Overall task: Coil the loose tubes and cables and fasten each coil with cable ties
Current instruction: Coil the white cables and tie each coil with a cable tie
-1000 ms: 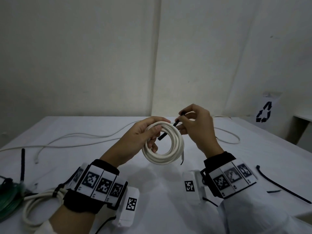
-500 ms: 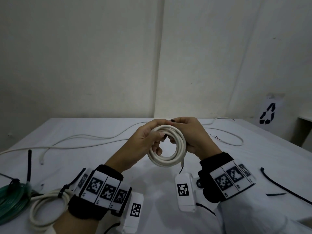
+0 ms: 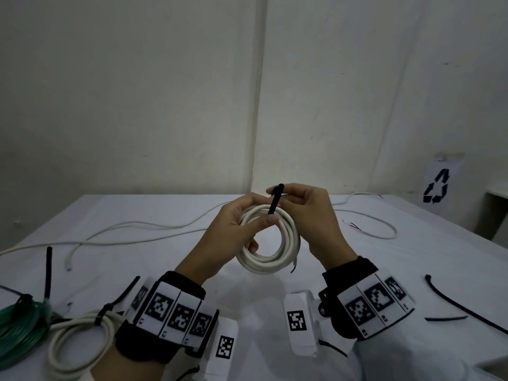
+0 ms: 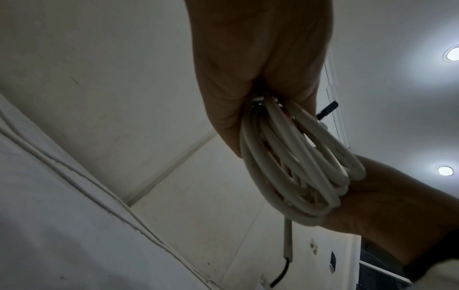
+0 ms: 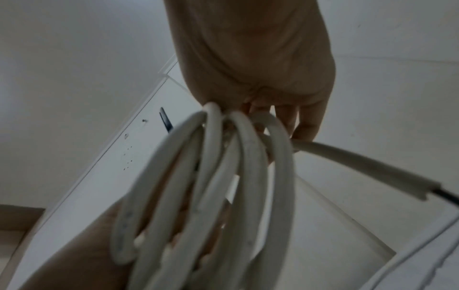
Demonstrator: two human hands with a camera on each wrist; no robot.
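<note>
White cable coil (image 3: 270,240) (raised off the tabletop (image 3: 412,251)) sits gripped in your left hand (image 3: 233,232); your right hand (image 3: 313,215) fingers pinch a black cable tie (image 3: 274,200).

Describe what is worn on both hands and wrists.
Both hands, left hand and right hand, are bare. Each wrist carries a black band faced with white cards bearing square black-and-white markers, plus a white camera box with its own marker and a thin black cable. Both sleeves are white.

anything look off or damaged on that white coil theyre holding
Yes: the white coil's loose end has its jacket cut back, and a dark inner wire sticks out bare. The black cable tie is not visibly cinched yet.
</note>
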